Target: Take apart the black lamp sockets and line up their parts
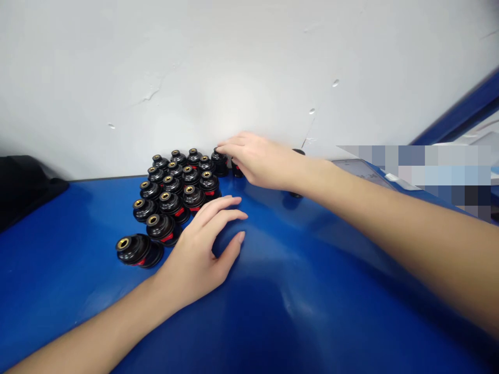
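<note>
On the blue tabletop stand several black round parts, grouped in rows, each with a brass-coloured threaded hole on top; red patches show on some. My right hand reaches to the back row, its fingers curled over the top of a black round part. Partly hidden below that hand is another black part. My left hand lies along the right side of the group, fingers spread and thumb apart, holding nothing. Nearest to me on the left stands one more black part.
A pale wall rises behind the table. Behind my right forearm is a dark object, mostly hidden. A flat grey panel lies at the right, and black cloth-like material sits at the left edge.
</note>
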The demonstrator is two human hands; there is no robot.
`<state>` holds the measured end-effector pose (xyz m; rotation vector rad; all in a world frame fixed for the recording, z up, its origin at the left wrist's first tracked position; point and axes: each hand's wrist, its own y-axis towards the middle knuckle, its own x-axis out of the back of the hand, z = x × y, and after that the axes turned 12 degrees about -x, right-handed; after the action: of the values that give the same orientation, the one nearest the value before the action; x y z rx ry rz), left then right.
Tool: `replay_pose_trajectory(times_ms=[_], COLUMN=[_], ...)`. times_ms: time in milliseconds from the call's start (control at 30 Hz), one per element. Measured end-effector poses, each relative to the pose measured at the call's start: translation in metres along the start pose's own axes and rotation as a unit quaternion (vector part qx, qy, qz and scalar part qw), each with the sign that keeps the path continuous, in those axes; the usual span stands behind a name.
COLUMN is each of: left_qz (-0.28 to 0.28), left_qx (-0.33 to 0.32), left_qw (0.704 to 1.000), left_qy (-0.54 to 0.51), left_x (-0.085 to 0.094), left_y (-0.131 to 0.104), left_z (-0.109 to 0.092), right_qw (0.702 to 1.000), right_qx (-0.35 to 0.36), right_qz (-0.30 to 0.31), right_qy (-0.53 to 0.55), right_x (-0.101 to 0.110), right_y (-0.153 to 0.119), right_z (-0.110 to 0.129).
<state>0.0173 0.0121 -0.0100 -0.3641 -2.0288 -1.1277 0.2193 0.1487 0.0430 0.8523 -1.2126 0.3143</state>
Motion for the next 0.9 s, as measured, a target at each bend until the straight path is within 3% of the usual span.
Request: replay_pose_trajectory(times_ms=[200, 467, 700, 900], left_qz=[0.018, 0.017, 0.004, -0.014], left_qx=[0.011, 0.013, -0.019, -0.008], left_qw=[0.999, 0.999, 1.0, 1.0], left_qy=[0.032, 0.025, 0.005, -0.001], left_x=[0.001, -0.001, 0.0, 0.0], left_y=[-0.002, -0.003, 0.0, 0.0], left_z=[0.0, 0.001, -0.001, -0.002], right_qw=[0.999, 1.0, 0.998, 0.996], right_qx=[-0.027, -0.008, -0.005, -0.023], right_qz=[0.008, -0.007, -0.016, -0.023], right_qy=[-0.025, -0.016, 0.054, 0.088], right_x=[-0.003, 0.001, 0.001, 0.009], right_y=[0.001, -0.005, -0.013, -0.027], right_z=[0.0, -0.003, -0.001, 0.01])
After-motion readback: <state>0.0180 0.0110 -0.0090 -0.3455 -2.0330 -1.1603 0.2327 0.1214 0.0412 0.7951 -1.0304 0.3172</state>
